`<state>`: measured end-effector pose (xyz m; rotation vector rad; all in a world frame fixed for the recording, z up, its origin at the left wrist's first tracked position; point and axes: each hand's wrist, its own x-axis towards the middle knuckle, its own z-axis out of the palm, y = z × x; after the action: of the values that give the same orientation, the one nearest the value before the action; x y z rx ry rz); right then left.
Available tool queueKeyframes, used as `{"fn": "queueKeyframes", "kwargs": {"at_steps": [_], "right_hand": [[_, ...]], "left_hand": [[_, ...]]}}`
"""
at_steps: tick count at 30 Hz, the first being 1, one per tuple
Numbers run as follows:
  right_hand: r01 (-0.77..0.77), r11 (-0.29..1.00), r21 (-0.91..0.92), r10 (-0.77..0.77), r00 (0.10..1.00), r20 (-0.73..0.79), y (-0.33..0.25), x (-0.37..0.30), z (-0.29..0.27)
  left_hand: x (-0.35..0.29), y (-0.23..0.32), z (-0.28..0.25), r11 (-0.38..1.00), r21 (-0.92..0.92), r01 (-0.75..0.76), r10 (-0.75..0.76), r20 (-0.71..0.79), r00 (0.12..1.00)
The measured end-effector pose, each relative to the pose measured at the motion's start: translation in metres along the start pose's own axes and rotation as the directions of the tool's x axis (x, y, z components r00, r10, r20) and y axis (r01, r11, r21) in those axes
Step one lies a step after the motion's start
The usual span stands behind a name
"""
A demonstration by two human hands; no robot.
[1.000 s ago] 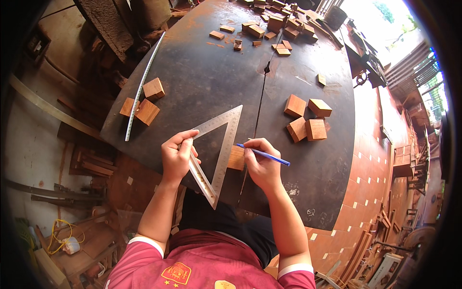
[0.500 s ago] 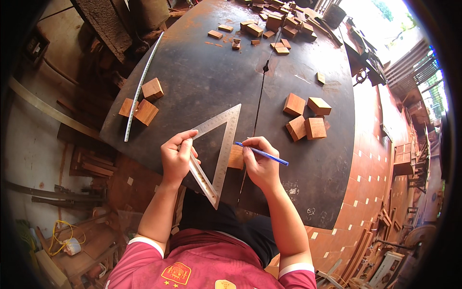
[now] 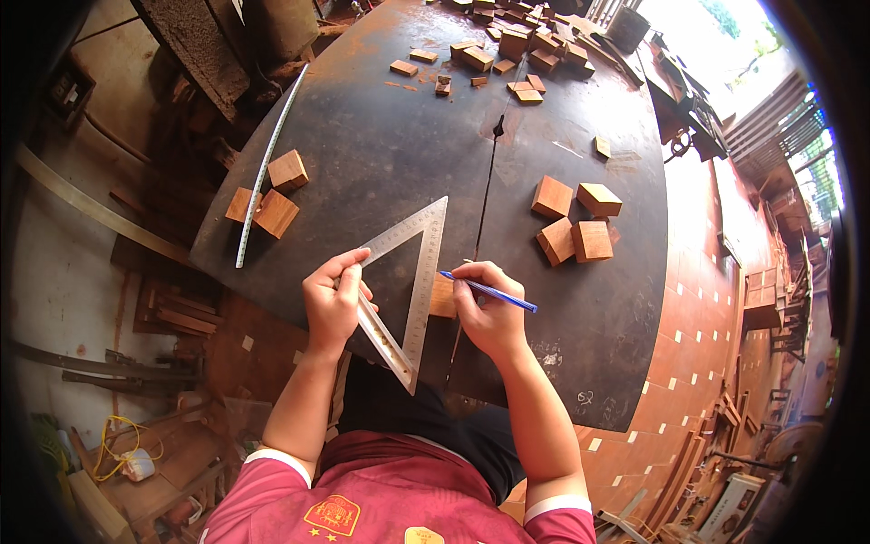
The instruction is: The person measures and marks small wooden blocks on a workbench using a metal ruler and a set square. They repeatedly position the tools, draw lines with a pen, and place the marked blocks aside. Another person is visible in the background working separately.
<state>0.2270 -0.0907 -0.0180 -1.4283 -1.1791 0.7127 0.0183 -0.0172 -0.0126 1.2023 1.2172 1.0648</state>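
Observation:
My left hand (image 3: 333, 297) is closed on the thick edge of a metal triangle square (image 3: 426, 276), a silver three-sided ruler with an open middle. Between the fingers of my right hand (image 3: 492, 313) is a blue pen (image 3: 513, 299), its tip pointing left toward the square's long graduated edge. Under that edge and the right fingers lies a small wooden block (image 3: 442, 297), partly hidden by both. The block rests on the dark tabletop (image 3: 381, 154), close to its front edge and left of a long slot.
Several wooden blocks (image 3: 593, 241) are grouped to the right, and others (image 3: 275, 214) at the left beside a long thin scale strip (image 3: 272, 154). More blocks (image 3: 513, 43) are heaped at the far end. A lone small block (image 3: 602, 146) lies far right. Tiled floor (image 3: 698, 317) borders the table.
The square and the pen have shifted very slightly left in the view. Both hands keep their holds, and the blocks stay in place.

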Motion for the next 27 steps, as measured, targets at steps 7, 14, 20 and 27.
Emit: {"fn": "queueKeyframes", "kwargs": {"at_steps": [7,14,20,27], "right_hand": [[-0.002,0.999,0.037,0.002,1.0,0.005,0.0038,-0.0009,0.0012],[0.012,0.999,0.034,-0.011,1.0,-0.007,0.0008,-0.0008,0.0009],[0.045,0.999,-0.005,-0.045,0.999,-0.007,0.0007,-0.0006,0.0024],[0.147,0.989,-0.028,-0.149,0.986,-0.07,0.0015,0.0005,0.0075]], "left_hand": [[0.0018,-0.0041,-0.0016,1.0,-0.003,-0.014,0.014,0.003,1.0],[0.0005,-0.0036,-0.0006,1.0,-0.018,-0.013,0.013,-0.001,1.0],[0.0016,-0.0086,-0.0006,0.999,-0.035,-0.015,0.015,-0.016,1.0],[-0.0004,-0.003,-0.0004,1.0,-0.022,-0.005,0.005,-0.001,1.0]]}}
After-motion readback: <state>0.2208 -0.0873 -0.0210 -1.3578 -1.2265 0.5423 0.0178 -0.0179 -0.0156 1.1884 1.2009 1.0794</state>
